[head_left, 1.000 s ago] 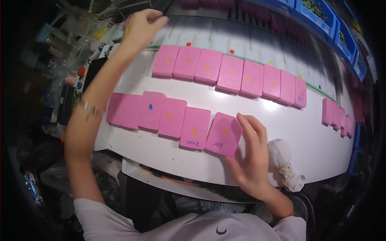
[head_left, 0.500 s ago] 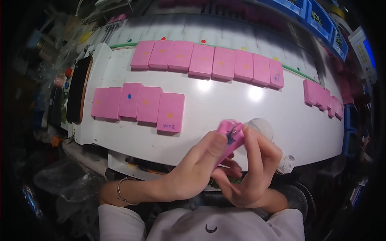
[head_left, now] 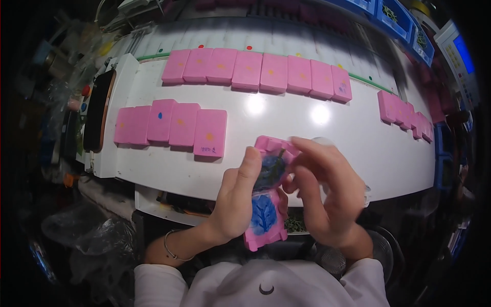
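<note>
A pink rubber mold [head_left: 264,238] is spread apart in two halves in front of me. Leaf-like shapes in blue mark the inside of its lower half. On the upper half [head_left: 262,140] the hollow is dark blue, with a thin greenish stem-like piece in it. My left hand [head_left: 232,204] is closed round the mold's left side, thumb along the upper half. At that half's right edge is my right hand [head_left: 332,192], its fingers bent and the index fingertip on the corner. Part of the right hand's grip is hidden and slightly blurred.
Closed pink molds stand in a back row [head_left: 248,71], a left row [head_left: 179,123] and a right group [head_left: 404,115] on the white table [head_left: 153,171]. A phone [head_left: 99,110] leans at the left. Blue bins [head_left: 422,51] stand at the far right. Green pieces [head_left: 295,223] lie below my hands.
The mold has gone from nearly closed to spread apart, showing its blue insides. My left hand has shifted left. The right hand has moved slightly away from the left one.
</note>
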Demonstrator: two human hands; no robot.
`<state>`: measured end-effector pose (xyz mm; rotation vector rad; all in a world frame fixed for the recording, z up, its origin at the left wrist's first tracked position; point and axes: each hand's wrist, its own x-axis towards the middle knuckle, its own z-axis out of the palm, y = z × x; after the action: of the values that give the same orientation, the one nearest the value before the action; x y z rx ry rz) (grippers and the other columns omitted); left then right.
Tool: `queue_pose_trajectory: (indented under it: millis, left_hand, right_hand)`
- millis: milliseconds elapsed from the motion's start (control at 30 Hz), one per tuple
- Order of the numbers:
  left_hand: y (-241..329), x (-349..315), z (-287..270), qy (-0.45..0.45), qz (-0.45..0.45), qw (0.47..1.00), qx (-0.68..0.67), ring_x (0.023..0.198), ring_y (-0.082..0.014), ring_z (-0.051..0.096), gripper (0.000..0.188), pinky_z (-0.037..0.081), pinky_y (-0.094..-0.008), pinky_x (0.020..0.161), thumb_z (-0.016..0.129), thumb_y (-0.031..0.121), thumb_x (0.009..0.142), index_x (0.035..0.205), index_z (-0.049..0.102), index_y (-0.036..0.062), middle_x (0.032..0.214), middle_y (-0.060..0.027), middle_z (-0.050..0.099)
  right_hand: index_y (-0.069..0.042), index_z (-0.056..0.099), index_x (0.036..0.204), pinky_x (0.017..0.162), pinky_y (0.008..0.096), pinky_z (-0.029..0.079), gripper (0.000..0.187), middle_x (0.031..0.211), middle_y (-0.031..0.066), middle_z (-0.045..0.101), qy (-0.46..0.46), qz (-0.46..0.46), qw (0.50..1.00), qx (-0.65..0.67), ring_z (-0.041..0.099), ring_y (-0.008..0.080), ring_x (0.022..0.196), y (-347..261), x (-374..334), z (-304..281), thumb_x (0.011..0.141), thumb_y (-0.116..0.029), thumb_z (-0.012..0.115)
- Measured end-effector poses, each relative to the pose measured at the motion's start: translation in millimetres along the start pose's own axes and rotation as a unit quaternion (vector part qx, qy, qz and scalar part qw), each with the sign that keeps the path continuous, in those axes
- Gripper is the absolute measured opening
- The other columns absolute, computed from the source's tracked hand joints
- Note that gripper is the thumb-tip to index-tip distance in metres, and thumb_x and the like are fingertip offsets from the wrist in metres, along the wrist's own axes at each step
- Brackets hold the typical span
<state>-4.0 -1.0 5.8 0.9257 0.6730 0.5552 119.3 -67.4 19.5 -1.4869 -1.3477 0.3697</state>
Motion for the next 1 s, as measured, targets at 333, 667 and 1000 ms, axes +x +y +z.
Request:
queue_pose_trajectory:
  millis: [333, 667, 1000]
  left_hand:
    - [6, -1, -6, -0.026, -0.041, 0.997, 0.067, 0.055, -0.0124, 0.055, 0.065, 0.046, -0.0249, 0.054, 0.016, 0.044, 0.097, 0.088, 0.059, -0.0047, 0.069, -0.0084, 0.057]
    - [3, 4, -6, -0.035, -0.063, 0.995, 0.066, 0.053, -0.0118, 0.054, 0.064, 0.046, -0.0247, 0.053, 0.018, 0.042, 0.097, 0.081, 0.060, -0.0043, 0.065, -0.0086, 0.058]
    - [-1, 13, -9, -0.059, -0.098, 0.993, 0.035, 0.050, -0.0144, 0.056, 0.065, 0.047, -0.0250, 0.050, 0.017, 0.043, 0.097, 0.080, 0.059, -0.0034, 0.065, -0.0097, 0.058]
  right_hand:
    - [0.004, 0.051, 0.095, 0.050, 0.0191, 0.046, 0.009, 0.073, 0.0058, 0.054, -0.078, 0.223, 0.939, 0.250, 0.053, 0.0063, 0.054, -4, 13, -10, 0.090, 0.001, 0.044]
    - [0.002, 0.059, 0.084, 0.056, 0.0191, 0.042, 0.014, 0.075, 0.0012, 0.048, -0.188, 0.206, 0.951, 0.133, 0.049, 0.0053, 0.063, 9, 19, -19, 0.073, 0.005, 0.066]
    - [0.001, 0.061, 0.078, 0.061, 0.0198, 0.042, 0.010, 0.080, 0.0019, 0.046, -0.203, 0.230, 0.940, 0.150, 0.048, 0.0076, 0.071, 11, 18, -21, 0.071, 0.002, 0.069]
